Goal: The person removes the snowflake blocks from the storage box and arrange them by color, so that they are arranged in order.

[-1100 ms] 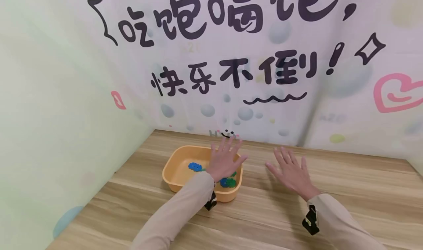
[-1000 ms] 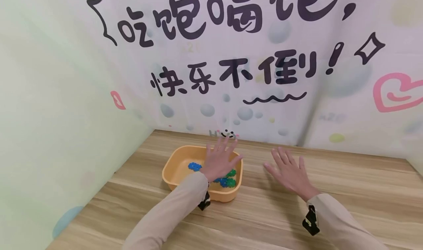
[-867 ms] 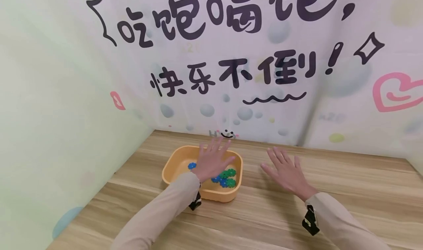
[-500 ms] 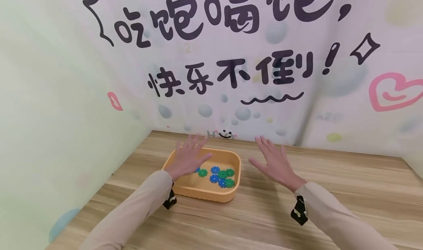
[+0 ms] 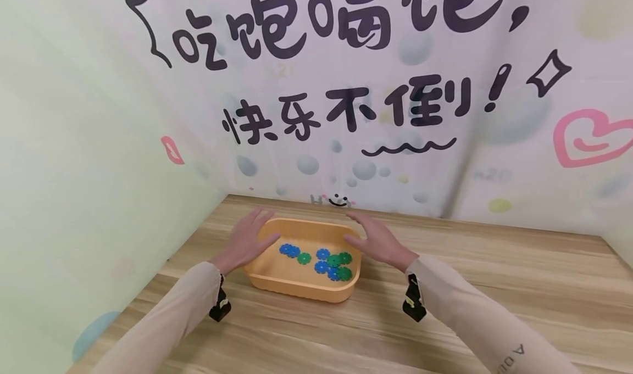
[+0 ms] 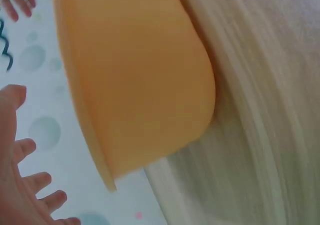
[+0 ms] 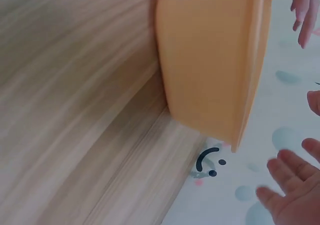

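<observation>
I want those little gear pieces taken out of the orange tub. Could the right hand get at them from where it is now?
Probably yes. The right hand hovers open by the right rim of the orange tub, which has no lid. The blue and green gear pieces lie uncovered on its floor, and the left hand stays at the far rim.

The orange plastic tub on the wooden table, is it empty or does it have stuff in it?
Not empty: the orange plastic tub holds a few blue and green flower-shaped plastic discs on its floor.

A printed backdrop (image 5: 346, 88) with black lettering rises behind the wooden table (image 5: 494, 297).
</observation>
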Demonstrator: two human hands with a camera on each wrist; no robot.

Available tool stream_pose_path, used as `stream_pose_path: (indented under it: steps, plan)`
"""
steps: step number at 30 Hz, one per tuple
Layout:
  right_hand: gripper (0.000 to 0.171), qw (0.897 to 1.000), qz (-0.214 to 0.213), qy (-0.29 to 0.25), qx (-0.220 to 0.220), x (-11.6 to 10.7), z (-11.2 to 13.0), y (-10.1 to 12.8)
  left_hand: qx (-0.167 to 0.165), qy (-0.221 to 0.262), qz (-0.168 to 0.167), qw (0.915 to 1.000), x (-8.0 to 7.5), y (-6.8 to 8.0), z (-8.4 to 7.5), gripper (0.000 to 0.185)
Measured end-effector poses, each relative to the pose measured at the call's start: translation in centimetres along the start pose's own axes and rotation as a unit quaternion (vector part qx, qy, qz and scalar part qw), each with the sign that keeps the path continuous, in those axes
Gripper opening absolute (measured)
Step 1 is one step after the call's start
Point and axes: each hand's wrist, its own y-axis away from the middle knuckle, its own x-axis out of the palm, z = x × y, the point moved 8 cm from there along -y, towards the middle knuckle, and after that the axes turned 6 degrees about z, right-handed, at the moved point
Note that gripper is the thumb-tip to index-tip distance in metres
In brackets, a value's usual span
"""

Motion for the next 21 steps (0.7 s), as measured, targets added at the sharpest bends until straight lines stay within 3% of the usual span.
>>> stream_pose_path:
  steps: [3, 7, 13, 21]
  plan:
    - [0.047, 1.0, 0.007, -0.024, -0.004, 0.3, 0.3, -1.0, -0.01, 0.047, -0.025, 0.9985, -0.7, 0.2, 1.2, 0.052]
    - [0.033, 0.999, 0.012, -0.036, -0.033, 0.9, 1.0, -2.0, -0.032, 0.085, -0.033, 0.9953, -1.3, 0.3, 2.8, 0.042]
    - [0.021, 0.998, 0.016, -0.04, -0.043, 2.2, 0.6, -2.7, -0.083, 0.133, 0.016, 0.9876, -0.9, 0.1, 5.4, 0.036]
    - [0.024, 0.994, 0.039, -0.099, 0.008, 3.8, -0.5, -3.4, -0.113, 0.183, 0.067, 0.9743, 0.4, -0.8, 7.3, 0.037]
